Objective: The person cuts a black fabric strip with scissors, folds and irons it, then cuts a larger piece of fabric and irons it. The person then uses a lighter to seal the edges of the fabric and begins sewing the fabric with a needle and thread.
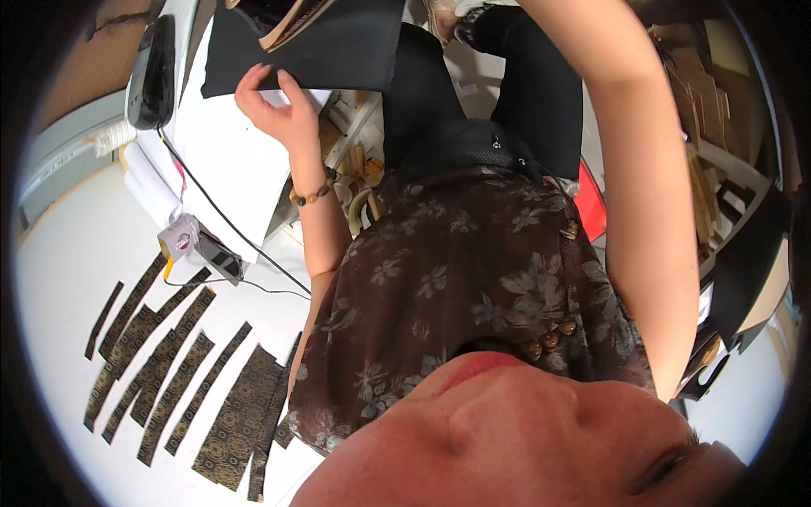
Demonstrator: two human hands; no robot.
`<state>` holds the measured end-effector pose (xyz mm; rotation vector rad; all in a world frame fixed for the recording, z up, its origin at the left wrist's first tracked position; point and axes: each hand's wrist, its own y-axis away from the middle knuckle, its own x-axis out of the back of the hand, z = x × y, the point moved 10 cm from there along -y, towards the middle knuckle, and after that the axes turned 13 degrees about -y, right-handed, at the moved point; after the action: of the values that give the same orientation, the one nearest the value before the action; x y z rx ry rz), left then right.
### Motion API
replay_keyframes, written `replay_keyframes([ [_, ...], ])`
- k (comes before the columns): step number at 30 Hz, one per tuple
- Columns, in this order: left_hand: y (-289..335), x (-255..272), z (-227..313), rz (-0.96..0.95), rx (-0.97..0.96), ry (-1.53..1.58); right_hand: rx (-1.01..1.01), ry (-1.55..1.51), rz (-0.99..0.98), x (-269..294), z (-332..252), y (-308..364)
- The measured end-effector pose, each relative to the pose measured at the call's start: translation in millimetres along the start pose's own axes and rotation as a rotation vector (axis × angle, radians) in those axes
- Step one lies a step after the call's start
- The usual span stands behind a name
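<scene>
My left hand (280, 108) rests at the near edge of a black flat sheet (359, 59). Its fingers are slightly bent, with the thumb apart from them, and nothing shows between them. Just beyond the fingertips, on the sheet, lies a dark piece with a tan edge (291, 29), cut off by the top of the view; I cannot make out its kind. My right forearm (604, 38) reaches up past the top edge, so the right hand is out of sight. White paper (228, 160) lies beneath the black sheet.
Several dark, gold-patterned strips and pieces (241, 414) lie on the white table (55, 321) at left. A black device (152, 76) trails a cable beside a small dark box-shaped object (220, 256). Crowded shelves (718, 182) stand at right. A red object (591, 203) is beside my hip.
</scene>
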<state>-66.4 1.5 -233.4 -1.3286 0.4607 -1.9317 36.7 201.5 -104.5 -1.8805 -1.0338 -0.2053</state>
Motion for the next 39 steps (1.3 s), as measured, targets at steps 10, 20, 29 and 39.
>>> replay_keyframes([
  [10, 35.2, -71.0, 98.6, -0.788, -0.674, -0.151, -0.732, -1.494, 0.675, -179.6, 51.1, 275.1],
  [20, 41.4, -81.7, 92.7, -0.612, -0.640, -0.214, -0.576, -1.292, 0.675, -176.4, 62.0, 258.7],
  [29, 38.6, -77.8, 93.8, -0.505, -0.609, -0.121, -0.491, -1.257, 0.738, -186.6, 68.5, 260.3],
  [39, 37.1, -77.3, 93.6, -0.531, -0.568, -0.130, -0.529, -1.434, 0.577, -188.7, 50.9, 249.0],
])
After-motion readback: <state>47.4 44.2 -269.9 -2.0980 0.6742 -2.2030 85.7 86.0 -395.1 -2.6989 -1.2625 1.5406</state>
